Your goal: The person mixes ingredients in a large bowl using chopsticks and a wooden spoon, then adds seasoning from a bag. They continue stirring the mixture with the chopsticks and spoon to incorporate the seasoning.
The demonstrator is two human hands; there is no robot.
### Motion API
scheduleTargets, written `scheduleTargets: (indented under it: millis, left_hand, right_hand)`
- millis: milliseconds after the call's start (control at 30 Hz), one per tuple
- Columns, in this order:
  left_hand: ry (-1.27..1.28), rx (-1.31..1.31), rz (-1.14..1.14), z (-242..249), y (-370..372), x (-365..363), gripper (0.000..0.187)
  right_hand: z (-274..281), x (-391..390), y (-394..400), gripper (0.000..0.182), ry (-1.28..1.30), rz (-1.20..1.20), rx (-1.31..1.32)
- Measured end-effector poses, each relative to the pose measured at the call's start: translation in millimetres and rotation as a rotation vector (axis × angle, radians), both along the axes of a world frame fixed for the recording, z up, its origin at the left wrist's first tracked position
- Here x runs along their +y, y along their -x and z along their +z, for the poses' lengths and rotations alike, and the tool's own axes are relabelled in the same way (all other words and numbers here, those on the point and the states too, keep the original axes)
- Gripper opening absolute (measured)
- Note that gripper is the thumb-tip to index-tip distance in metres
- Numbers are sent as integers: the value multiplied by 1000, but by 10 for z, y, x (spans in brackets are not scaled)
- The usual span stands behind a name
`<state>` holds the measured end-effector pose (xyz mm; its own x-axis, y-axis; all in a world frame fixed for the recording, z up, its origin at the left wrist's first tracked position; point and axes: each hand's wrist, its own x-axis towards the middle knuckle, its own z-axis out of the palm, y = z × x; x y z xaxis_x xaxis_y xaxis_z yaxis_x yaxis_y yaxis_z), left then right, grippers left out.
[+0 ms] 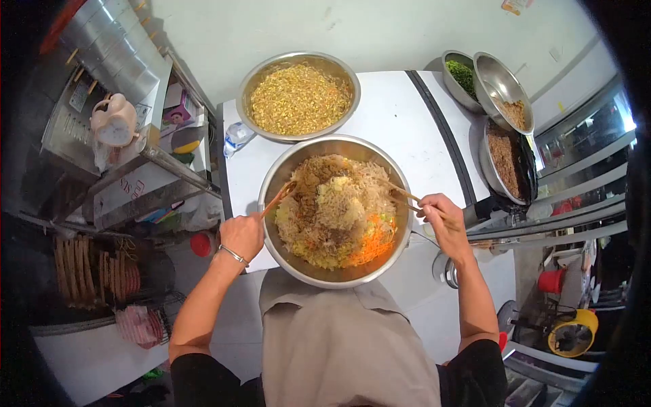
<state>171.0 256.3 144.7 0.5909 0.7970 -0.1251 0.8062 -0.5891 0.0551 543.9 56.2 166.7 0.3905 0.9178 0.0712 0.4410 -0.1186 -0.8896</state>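
A large steel bowl (pixel 269 234) holds a layered mix of chopped noodles, brown seasoning, a pale minced heap (pixel 338 198), yellow bits and shredded carrot (pixel 374 243). My left hand (pixel 242 237), with a bracelet at the wrist, is closed around reddish wooden chopsticks (pixel 277 197) at the bowl's left rim; their tips reach into the food. On the right side, my right hand (pixel 442 220) grips light wooden chopsticks (pixel 405 195), which slant over the rim into the noodles. The bowl sits at the table's front edge, against my apron (pixel 339 339).
Behind it stands another steel bowl (pixel 354 80) of yellow mix, with a clear plastic bag (pixel 237 138) beside it. At the right are bowls of chopped greens (pixel 462 76) and brown crumbly food (pixel 503 159). A metal shelf (pixel 180 169) holding a clock (pixel 115 124) borders the left.
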Motion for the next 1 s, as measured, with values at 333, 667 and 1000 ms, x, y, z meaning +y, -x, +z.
scheduleTargets:
  millis: [333, 667, 1000]
  left_hand:
    - [139, -117, 105, -666, -425, 82, 21]
    - [38, 68, -51, -35, -342, -322, 13]
    - [103, 157, -207, -450, -875, 252, 16]
  right_hand:
    - [-1053, 635, -57, 18, -60, -41, 386]
    - [-247, 525, -151, 15, -256, 392, -247]
    - [-766, 1210, -176, 16, -83, 383, -29]
